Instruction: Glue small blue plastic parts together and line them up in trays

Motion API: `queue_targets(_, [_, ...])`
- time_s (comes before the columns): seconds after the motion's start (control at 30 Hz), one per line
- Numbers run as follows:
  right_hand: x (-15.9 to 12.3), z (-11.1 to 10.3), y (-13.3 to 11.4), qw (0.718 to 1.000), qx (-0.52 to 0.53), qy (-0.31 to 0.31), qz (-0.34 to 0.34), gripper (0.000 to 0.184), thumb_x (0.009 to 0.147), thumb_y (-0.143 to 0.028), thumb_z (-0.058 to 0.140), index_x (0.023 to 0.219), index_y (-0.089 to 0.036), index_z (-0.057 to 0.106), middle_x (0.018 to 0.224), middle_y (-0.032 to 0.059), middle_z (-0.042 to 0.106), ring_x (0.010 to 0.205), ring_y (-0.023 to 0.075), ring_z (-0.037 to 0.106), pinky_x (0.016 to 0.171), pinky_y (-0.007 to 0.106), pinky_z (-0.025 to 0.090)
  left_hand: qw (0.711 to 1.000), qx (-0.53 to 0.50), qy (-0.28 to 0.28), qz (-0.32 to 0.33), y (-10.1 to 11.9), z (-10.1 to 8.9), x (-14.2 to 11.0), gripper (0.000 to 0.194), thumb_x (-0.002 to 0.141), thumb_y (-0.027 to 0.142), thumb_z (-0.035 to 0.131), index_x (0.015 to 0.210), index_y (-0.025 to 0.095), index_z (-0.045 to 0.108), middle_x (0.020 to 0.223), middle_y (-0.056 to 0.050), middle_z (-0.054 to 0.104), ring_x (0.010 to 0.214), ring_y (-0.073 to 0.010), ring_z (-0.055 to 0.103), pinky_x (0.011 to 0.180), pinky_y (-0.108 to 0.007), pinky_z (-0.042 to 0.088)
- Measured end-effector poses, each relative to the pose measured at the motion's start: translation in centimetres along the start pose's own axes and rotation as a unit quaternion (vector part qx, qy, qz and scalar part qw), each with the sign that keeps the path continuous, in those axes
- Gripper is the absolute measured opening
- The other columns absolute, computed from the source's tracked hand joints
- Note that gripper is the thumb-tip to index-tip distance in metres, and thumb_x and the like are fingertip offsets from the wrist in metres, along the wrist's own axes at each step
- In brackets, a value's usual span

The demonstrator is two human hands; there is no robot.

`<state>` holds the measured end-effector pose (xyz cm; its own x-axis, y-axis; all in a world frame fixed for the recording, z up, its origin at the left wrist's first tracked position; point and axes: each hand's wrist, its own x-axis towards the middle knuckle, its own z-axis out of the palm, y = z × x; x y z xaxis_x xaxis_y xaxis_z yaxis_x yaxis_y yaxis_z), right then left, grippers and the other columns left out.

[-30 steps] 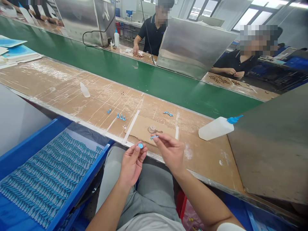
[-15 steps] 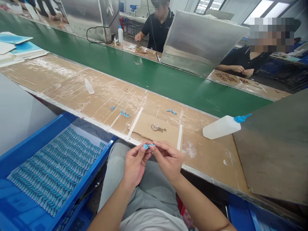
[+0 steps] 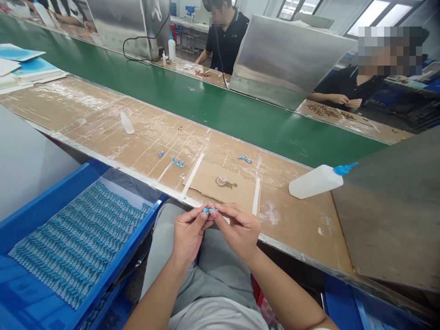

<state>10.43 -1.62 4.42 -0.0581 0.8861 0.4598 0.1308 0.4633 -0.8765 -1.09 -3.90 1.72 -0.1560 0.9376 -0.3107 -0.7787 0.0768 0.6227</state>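
Between the fingertips of my left hand point(image 3: 189, 231) and my right hand point(image 3: 239, 229) is a small blue piece point(image 3: 206, 211). Both hands pinch it, just off the front edge of the table and above my lap; fingers cover much of it, so its exact kind is unclear. Beyond the hands, a small clear cup point(image 3: 222, 180) stands on a cardboard sheet point(image 3: 206, 183), with dark spots beside it. Several small blue pieces point(image 3: 178, 162) stand to the left of the sheet. More blue pieces point(image 3: 245, 159) lie in a little group behind it.
A white bottle with a blue nozzle point(image 3: 316, 181) lies at the right, near a large board point(image 3: 392, 206). A small clear bottle point(image 3: 127, 123) lies further left. A blue crate point(image 3: 137, 229) at my left holds rows of blue pieces. A green belt point(image 3: 206, 110) runs behind; co-workers sit beyond.
My hands have shifted slightly left, with the right fingertips closer to the left ones around the blue piece. A co-worker across the belt has lowered an arm.
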Motion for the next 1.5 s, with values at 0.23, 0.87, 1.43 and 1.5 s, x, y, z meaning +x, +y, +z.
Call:
queue_targets(0.23, [0.3,0.0,-0.5,1.000,0.011,-0.016,-0.024,0.033,0.073,-0.007,0.072,0.097,-0.030,0.073,0.091,0.0040,0.072,0.082,0.0210,0.068,0.074,0.036,0.058,0.995,0.068,-0.047,0.059,0.5,-0.3,-0.1,0.022,0.065,0.023,0.078,0.086,0.018,0.076,0.089,-0.006,0.073,0.078,-0.0160,0.068,0.068,-0.025,0.059])
queue_targets(0.87, [0.9,-0.6,-1.4,1.000,0.017,-0.011,0.018,0.021,0.068,-0.015,0.078,0.086,-0.024,0.073,0.071,0.0023,0.071,0.058,0.0155,0.064,0.054,0.028,0.055,0.994,0.050,-0.054,0.077,0.8,0.2,-0.8,0.022,0.060,0.022,0.081,0.081,0.018,0.076,0.084,-0.003,0.066,0.064,-0.0099,0.063,0.057,-0.020,0.054])
queue_targets(1.43, [1.7,0.2,-1.5,0.963,0.151,-0.139,0.175,0.030,0.064,-0.025,0.080,0.092,-0.018,0.071,0.058,-0.0003,0.067,0.048,0.0128,0.063,0.047,0.021,0.053,0.995,-0.034,-0.096,-0.017,1.4,-0.9,-0.5,0.024,0.045,0.019,0.088,0.058,0.020,0.067,0.056,0.006,0.056,0.046,-0.0052,0.056,0.040,-0.013,0.047])
queue_targets(1.5, [1.8,0.4,-1.5,0.961,0.153,-0.153,0.173,0.031,0.063,-0.026,0.080,0.092,-0.018,0.071,0.057,-0.0016,0.066,0.047,0.0114,0.062,0.047,0.020,0.052,0.993,-0.036,-0.106,-0.021,1.4,-1.0,-0.5,0.024,0.046,0.018,0.087,0.057,0.021,0.066,0.055,0.006,0.056,0.045,-0.0052,0.056,0.038,-0.013,0.046])
